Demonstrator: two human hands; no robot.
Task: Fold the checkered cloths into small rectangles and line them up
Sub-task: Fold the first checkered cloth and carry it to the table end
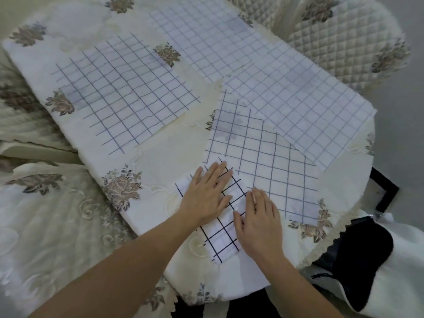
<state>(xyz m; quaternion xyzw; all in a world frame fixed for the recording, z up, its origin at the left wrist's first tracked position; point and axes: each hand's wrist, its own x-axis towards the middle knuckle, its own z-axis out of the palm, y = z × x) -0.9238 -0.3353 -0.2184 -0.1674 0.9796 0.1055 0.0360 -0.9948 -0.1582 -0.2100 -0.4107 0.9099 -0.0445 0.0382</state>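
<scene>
A small folded white cloth with a dark checked grid (223,237) lies near the table's front edge. My left hand (206,193) lies flat on its upper part with straight fingers. My right hand (259,216) presses flat on its right edge. Partly beneath that cloth, an unfolded checkered cloth (263,164) spreads to the right. Another unfolded cloth (124,92) lies at the left. One more (298,106) is at the right, and a further one (206,42) at the back.
The table wears a cream tablecloth with embroidered flowers (121,187). Quilted chair backs (344,42) stand at the far right and another covered seat (34,203) at the left. A black and white fabric (358,260) hangs at the lower right.
</scene>
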